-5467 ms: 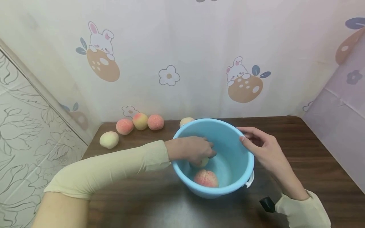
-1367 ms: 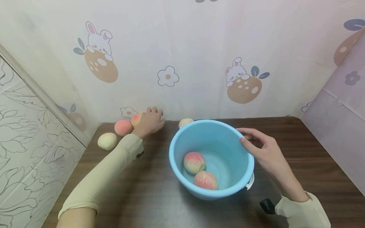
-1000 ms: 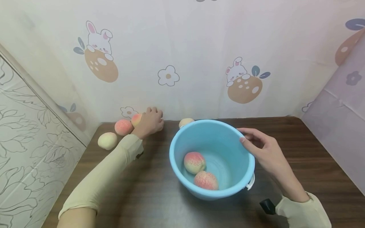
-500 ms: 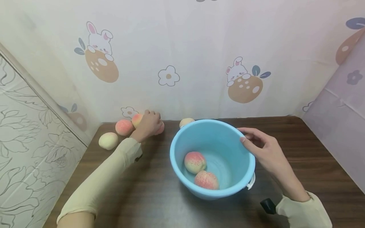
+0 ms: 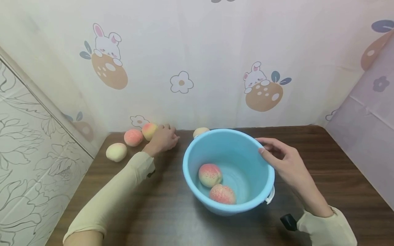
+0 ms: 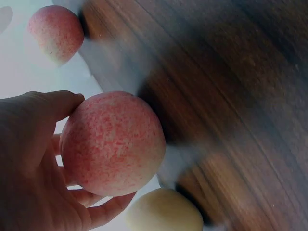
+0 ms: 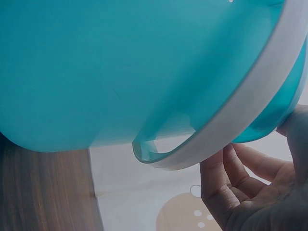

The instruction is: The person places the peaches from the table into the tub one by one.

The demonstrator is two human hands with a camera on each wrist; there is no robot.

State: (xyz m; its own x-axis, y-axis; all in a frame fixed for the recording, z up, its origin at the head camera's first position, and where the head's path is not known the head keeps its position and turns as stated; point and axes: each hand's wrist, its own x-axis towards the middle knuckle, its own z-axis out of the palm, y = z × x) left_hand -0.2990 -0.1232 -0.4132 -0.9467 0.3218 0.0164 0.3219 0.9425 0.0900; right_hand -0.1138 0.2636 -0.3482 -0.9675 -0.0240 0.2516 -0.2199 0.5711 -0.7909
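My left hand (image 5: 162,138) is at the back of the table, beside a row of peaches. Its thumb and curled fingers hold a pink speckled peach (image 6: 113,144), which the head view hides behind the hand. My right hand (image 5: 286,162) grips the right rim of a light blue bucket (image 5: 243,150), thumb on top and fingers outside. Inside the bucket lie a pink-and-cream peach (image 5: 210,175) and another speckled peach (image 5: 222,194), touching or nearly so. Left of my left hand sit a yellow-red peach (image 5: 149,131), a pink peach (image 5: 133,137) and a pale peach (image 5: 116,152).
Another pale peach (image 5: 201,132) shows partly behind the bucket's left rim. A white handle (image 5: 271,195) hangs at the bucket's right side. The dark wooden table (image 5: 160,212) ends against a patterned curtain (image 5: 209,102) at the back.
My left hand has left the bucket, where a peach now lies uncovered, and reached the back row. Lately it shifted slightly around the peach there. My right hand has stayed on the rim.
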